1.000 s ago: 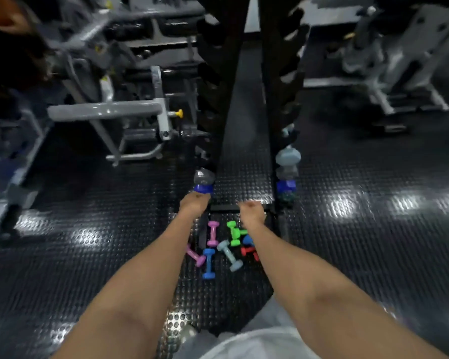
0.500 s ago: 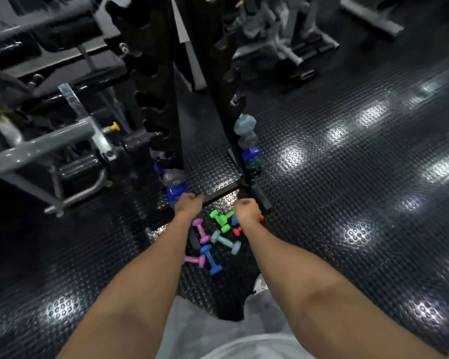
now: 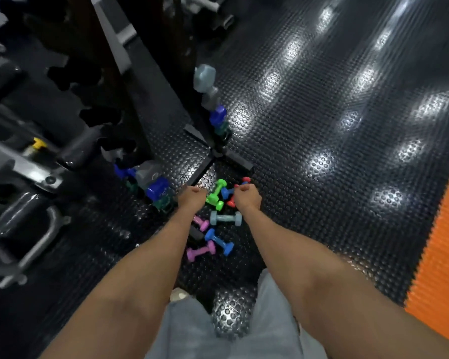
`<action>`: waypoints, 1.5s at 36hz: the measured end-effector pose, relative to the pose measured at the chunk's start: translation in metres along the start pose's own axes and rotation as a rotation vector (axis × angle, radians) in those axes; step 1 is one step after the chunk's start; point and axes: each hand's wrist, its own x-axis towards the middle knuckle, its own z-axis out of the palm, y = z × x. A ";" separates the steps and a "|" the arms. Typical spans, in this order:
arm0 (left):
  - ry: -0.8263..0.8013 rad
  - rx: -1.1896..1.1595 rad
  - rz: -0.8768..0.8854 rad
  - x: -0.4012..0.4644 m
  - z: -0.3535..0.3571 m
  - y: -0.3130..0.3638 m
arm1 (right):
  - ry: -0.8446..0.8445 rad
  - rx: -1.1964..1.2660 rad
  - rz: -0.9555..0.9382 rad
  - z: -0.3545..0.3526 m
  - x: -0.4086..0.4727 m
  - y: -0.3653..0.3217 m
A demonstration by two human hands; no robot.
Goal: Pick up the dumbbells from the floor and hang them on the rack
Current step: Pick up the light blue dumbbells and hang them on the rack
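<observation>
Reaching down with both arms, the person has the left hand (image 3: pixel 191 196) and right hand (image 3: pixel 246 196) just above the small dumbbells on the bumpy black floor (image 3: pixel 322 125), both curled into loose fists, and I cannot tell if either holds anything. A good way is to pick one dumbbell, like the green dumbbell (image 3: pixel 215 194) between the hands, wrap the fingers around its thin middle bar, and lift it to an empty slot on the dark rack (image 3: pixel 130 81). The pink dumbbell (image 3: pixel 200 251), blue dumbbell (image 3: pixel 219 241) and grey dumbbell (image 3: pixel 225 218) look smooth, with fat ends and thin middles.
</observation>
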 end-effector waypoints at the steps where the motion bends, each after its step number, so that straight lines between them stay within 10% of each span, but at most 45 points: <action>1: -0.011 0.009 -0.003 0.009 0.005 -0.007 | 0.001 -0.003 0.010 0.008 0.006 0.010; 27: 0.035 -0.320 -0.022 0.409 0.257 -0.249 | 0.279 -0.030 0.106 0.249 0.361 0.291; 43: -0.198 0.302 0.131 0.434 0.304 -0.291 | 0.185 -0.003 0.239 0.273 0.403 0.348; 54: -0.001 -0.308 0.094 0.381 0.268 -0.265 | 0.214 0.247 0.146 0.238 0.339 0.301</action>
